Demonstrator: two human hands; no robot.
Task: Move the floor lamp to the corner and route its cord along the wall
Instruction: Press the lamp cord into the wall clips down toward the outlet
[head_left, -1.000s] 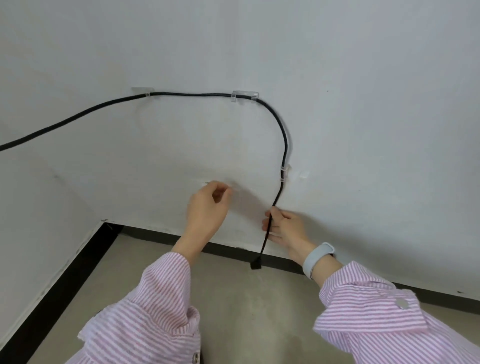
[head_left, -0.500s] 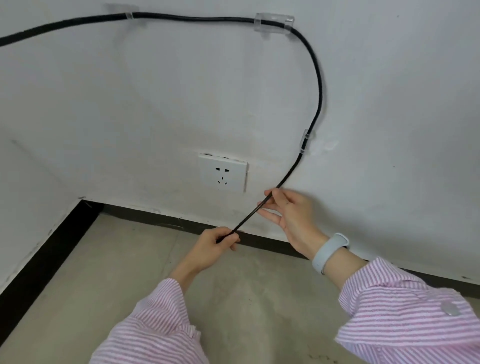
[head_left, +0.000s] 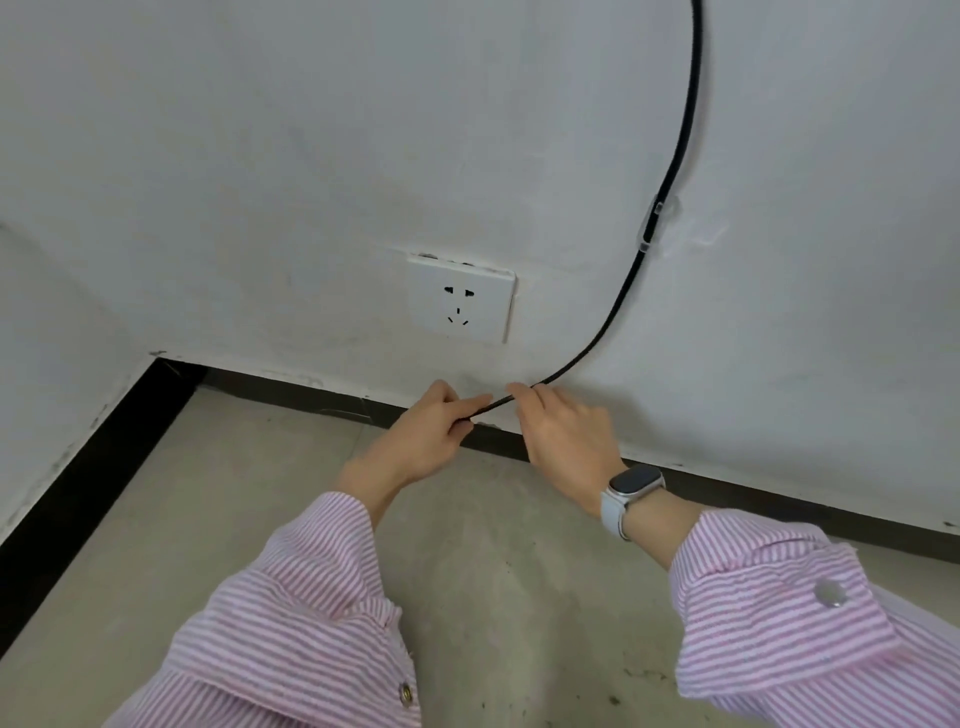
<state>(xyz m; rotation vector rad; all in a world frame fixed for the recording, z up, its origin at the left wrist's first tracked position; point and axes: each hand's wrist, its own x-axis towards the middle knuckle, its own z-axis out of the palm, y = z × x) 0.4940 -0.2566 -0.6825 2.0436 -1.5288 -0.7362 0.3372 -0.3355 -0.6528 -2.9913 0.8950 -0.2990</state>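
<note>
A black lamp cord (head_left: 673, 171) runs down the white wall from the top right, passes through a clear clip (head_left: 655, 220) and curves left toward the skirting. My right hand (head_left: 563, 434) pinches the cord low on the wall, a watch on its wrist. My left hand (head_left: 426, 439) is closed around the cord's end just to the left; the plug is hidden inside it. A white wall socket (head_left: 460, 301) sits above both hands. The floor lamp is out of view.
A black skirting board (head_left: 779, 501) lines the foot of both walls, meeting in the corner at the left (head_left: 166, 364). Bare grey concrete floor (head_left: 493, 571) lies below my striped sleeves.
The view has dropped and closed in on the socket. My left hand left the wall, took the hanging cord end and drew it leftward and up; my right hand slid lower along the cord.
</note>
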